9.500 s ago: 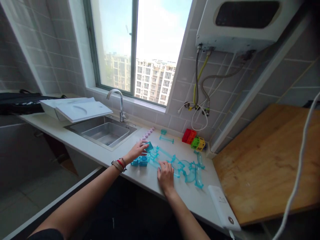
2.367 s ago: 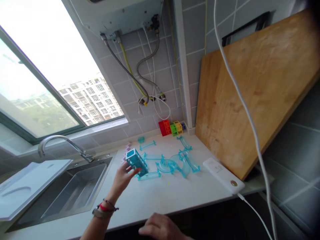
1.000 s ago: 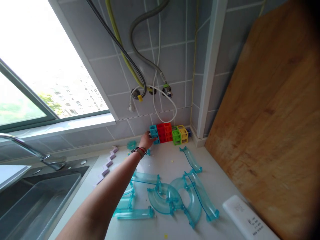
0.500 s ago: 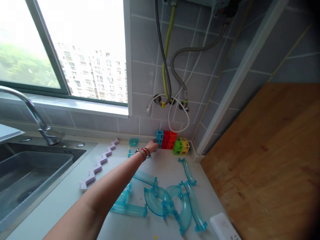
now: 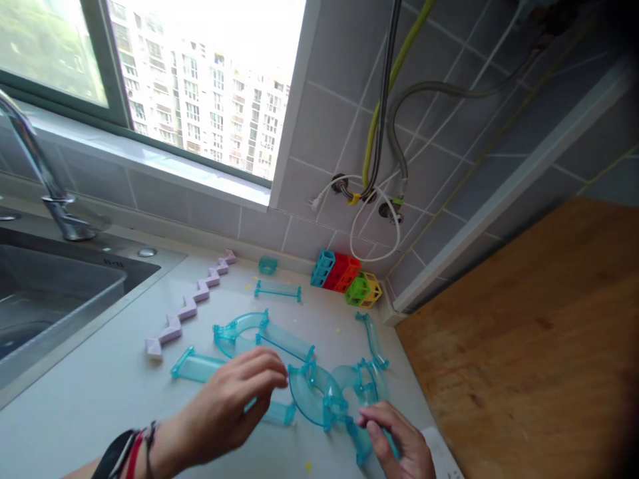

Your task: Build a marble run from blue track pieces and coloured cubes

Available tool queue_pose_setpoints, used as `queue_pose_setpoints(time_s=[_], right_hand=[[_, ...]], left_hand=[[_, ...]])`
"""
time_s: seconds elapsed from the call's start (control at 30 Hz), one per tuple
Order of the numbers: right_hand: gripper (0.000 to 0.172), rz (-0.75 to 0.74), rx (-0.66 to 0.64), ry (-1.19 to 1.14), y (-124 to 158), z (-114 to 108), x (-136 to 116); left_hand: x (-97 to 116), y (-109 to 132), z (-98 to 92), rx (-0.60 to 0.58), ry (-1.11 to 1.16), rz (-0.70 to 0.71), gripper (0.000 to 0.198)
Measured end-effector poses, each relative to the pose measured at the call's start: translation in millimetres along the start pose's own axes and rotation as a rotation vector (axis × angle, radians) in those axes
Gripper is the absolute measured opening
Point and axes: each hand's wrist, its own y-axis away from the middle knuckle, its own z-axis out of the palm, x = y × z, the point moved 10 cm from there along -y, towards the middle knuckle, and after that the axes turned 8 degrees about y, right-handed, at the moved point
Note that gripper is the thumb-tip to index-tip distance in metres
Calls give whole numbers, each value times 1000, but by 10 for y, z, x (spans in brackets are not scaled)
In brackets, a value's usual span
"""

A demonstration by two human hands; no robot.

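Note:
My left hand, with bracelets at the wrist, hovers over a straight clear-blue track piece. Its fingers are bent, with a gap to the thumb, and nothing shows in it. At the lower right is my right hand, its index finger and thumb apart, over curved clear-blue track pieces joined together. Whether its fingertips touch them I cannot tell. Another straight piece lies partly behind the left hand. Farther back, a track arc joins a straight section.
Blue, red, green and yellow open-frame blocks stand by the wall. A lilac zigzag strip lies near the sink. A wooden board stands at right; a white cable hangs behind.
My left hand has come back from the blue blocks at the wall to above the near track pieces. My right hand has entered at the lower right. The view has tilted.

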Motion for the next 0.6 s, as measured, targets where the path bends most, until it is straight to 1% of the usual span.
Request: queue_pose_setpoints(time_s=[0.07,0.13,0.2,0.23,0.3,0.37,0.43,0.5,0.53,0.6], right_hand=[[21,19,-17,53,-147,86,-53],[22,45,-54,116,-302,195,-86],[23,56,-132,178,-435,339,-103],[23,42,-185,219,-485,421,-121],[25,-4,-282,307,-548,567,-169],[31,-47,-344,387,-579,668,-214],[35,-67,-368,436,-598,727,-238],[37,-83,-383,456,-605,777,-245],[37,-91,-382,457,-606,794,-245],[35,-115,-350,442,-605,801,-252]], left_hand=[[246,239,196,-122,-55,130,42],[372,361,362,-224,-120,228,36],[361,383,470,-295,-205,252,30],[315,370,498,-319,-247,234,28],[193,335,500,-343,-310,167,25],[105,312,442,-332,-341,120,25],[49,298,344,-296,-365,91,24],[-4,287,247,-264,-388,61,24],[-38,283,214,-262,-396,42,23],[-117,285,198,-294,-401,0,23]])
